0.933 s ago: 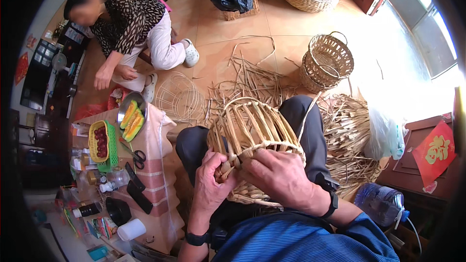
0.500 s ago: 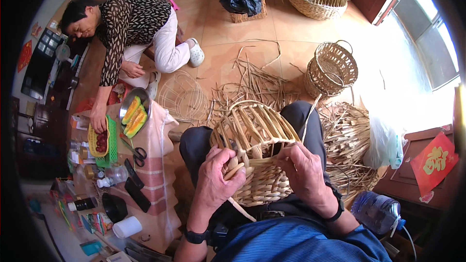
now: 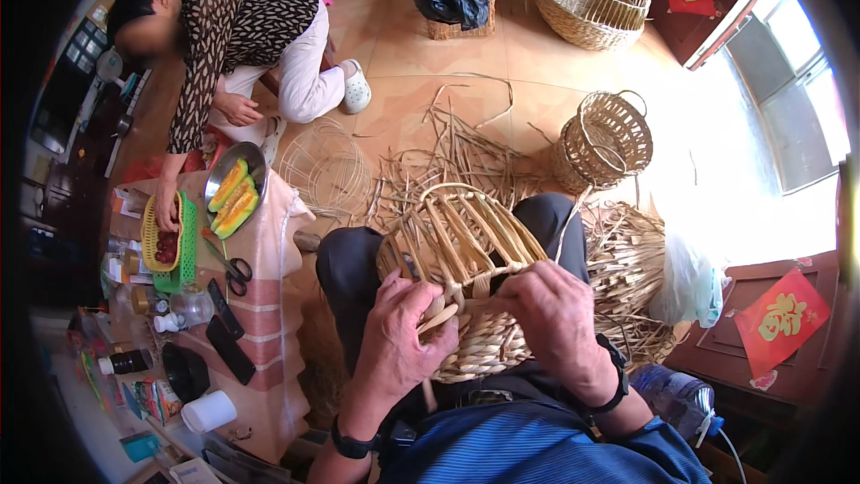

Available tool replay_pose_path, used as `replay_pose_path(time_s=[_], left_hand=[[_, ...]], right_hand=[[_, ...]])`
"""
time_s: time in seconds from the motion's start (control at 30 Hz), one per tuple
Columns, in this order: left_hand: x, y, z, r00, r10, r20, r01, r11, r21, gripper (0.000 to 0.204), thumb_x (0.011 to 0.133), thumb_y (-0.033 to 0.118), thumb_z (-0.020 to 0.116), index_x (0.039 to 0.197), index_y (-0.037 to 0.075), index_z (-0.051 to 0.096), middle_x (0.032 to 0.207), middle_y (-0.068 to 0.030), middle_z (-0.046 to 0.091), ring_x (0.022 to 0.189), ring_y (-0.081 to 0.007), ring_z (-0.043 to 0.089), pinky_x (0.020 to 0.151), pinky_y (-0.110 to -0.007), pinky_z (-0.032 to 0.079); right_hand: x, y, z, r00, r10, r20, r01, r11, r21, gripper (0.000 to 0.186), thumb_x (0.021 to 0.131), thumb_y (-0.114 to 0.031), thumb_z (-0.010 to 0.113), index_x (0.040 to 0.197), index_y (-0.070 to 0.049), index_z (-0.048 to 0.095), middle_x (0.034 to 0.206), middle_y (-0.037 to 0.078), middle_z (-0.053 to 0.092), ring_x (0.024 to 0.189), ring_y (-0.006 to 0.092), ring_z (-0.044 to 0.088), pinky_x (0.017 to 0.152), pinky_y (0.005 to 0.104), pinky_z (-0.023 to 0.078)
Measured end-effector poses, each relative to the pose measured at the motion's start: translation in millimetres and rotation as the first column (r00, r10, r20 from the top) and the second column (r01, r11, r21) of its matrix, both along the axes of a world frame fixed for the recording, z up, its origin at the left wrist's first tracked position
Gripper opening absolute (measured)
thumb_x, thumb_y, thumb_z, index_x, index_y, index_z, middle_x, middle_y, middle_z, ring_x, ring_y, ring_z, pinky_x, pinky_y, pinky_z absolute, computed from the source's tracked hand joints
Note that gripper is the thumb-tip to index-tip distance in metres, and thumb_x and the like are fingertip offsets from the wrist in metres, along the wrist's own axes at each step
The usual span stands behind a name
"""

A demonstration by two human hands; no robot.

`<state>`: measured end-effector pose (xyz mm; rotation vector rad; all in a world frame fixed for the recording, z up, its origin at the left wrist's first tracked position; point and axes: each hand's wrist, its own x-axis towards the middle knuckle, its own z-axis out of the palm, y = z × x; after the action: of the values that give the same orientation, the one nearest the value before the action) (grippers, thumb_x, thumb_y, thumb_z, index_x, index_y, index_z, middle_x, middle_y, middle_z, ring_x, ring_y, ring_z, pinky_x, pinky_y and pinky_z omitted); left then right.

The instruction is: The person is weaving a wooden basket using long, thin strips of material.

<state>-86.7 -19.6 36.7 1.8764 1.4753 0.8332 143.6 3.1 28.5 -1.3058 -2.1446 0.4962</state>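
Note:
A half-woven basket (image 3: 488, 347) of tan plant strands rests in my lap, between my knees. Its lower wall is tightly woven, while bare ribs and a hoop handle stand on the far side. At the left of the woven edge, my left hand (image 3: 403, 327) pinches a pale strand with thumb and fingers. My right hand (image 3: 557, 318) is closed at the right side of the same edge, its fingertips partly hidden against the strand. A thin loose strand (image 3: 570, 226) sticks up beyond my right hand. A short strand end hangs below my left hand.
Loose dry strands (image 3: 466, 148) and a stacked bundle (image 3: 623, 260) lie on the floor. A finished basket (image 3: 605, 139) stands ahead right. On the left table (image 3: 269, 332) are scissors (image 3: 238, 276), a melon bowl (image 3: 255, 206) and jars. A co-worker (image 3: 242, 22) reaches into a yellow basket (image 3: 154, 229).
My right hand has turned over more and moved slightly inward along the woven edge. The strand end under my left hand now hangs more steeply. The whole view has shifted a little.

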Motion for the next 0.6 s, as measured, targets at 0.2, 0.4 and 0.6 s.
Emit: replay_pose_path(time_s=[0.2,0.4,0.6], left_hand=[[4,-2,-1,1.0,-0.015,0.011,0.014,0.999,0.041,0.033,0.085,0.018,0.081,0.107,-0.001,0.066,0.091,-0.0189,0.065,0.089,-0.043,0.067,0.118,-0.059,0.045],[0,-8,-8,0.999,-0.022,0.035,0.02,0.999,0.047,0.027,0.085,0.014,0.082,0.105,0.002,0.067,0.091,-0.0143,0.07,0.095,-0.0361,0.067,0.117,-0.058,0.044],[-3,-14,-8,0.999,-0.039,0.018,0.038,0.998,0.059,0.027,0.085,0.013,0.081,0.105,0.003,0.065,0.085,-0.0126,0.065,0.094,-0.0358,0.065,0.119,-0.057,0.043]], right_hand=[[23,-13,-4,0.938,-0.25,-0.24,0.234,0.968,-0.094,0.024,0.082,-0.003,0.088,0.093,-0.006,0.067,0.087,0.008,0.07,0.074,0.0294,0.068,0.066,0.0401,0.054],[23,-12,17,0.992,-0.074,-0.103,0.079,0.996,0.045,0.026,0.082,-0.006,0.089,0.097,-0.007,0.068,0.095,0.008,0.071,0.085,0.0274,0.067,0.074,0.0402,0.054],[-5,-8,22,0.972,0.199,0.126,-0.214,0.969,0.122,0.025,0.081,-0.015,0.078,0.104,-0.011,0.069,0.088,0.005,0.059,0.084,0.0252,0.061,0.075,0.0405,0.052]])
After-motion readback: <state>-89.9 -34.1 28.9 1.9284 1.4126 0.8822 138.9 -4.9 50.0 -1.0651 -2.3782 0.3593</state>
